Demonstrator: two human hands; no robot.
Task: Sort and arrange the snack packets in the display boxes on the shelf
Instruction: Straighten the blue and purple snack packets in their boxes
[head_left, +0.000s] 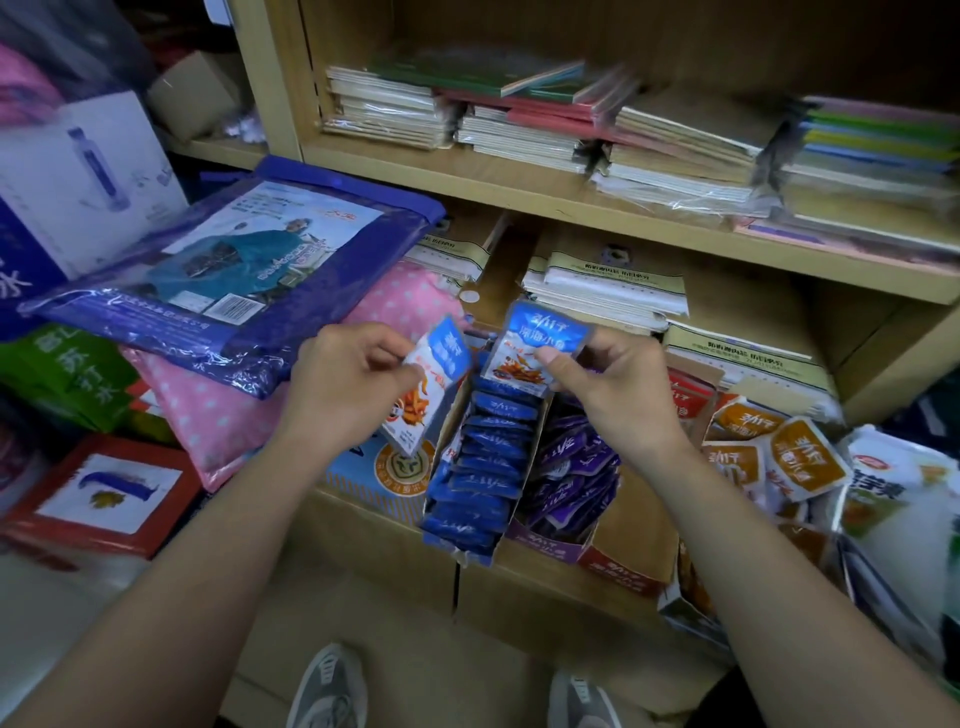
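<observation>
Two packets in hand over the boxes. The left grip (349, 387), a bare hand, pinches the left packet (434, 384) by its edge between thumb and curled fingers; it hangs tilted, just left of the blue box (467, 543). The right grip (610, 387) holds the right packet (537, 340) upright above the far end of that box, thumb pressed on its front. Both are small flat pouches of glossy film: blue top band with white characters, white lower half with an orange-brown food picture. The blue box is torn-open cardboard, long and narrow, filled with a tight row of blue packets (488, 462) standing on edge, tops overlapping like shingles. Against its right side is a purple box (545, 545), its purple packets (576, 462) looser, leaning at mixed angles. Further right, orange packets (800, 457) lie in a loose heap. Behind stands a pale wooden shelf (467, 176); its upper levels carry stacks of thin notebooks (675, 156) in clear wrap. To the left, a pink dotted bundle (208, 421) lies under a flat raincoat pack (234, 260) in crinkled blue plastic.
</observation>
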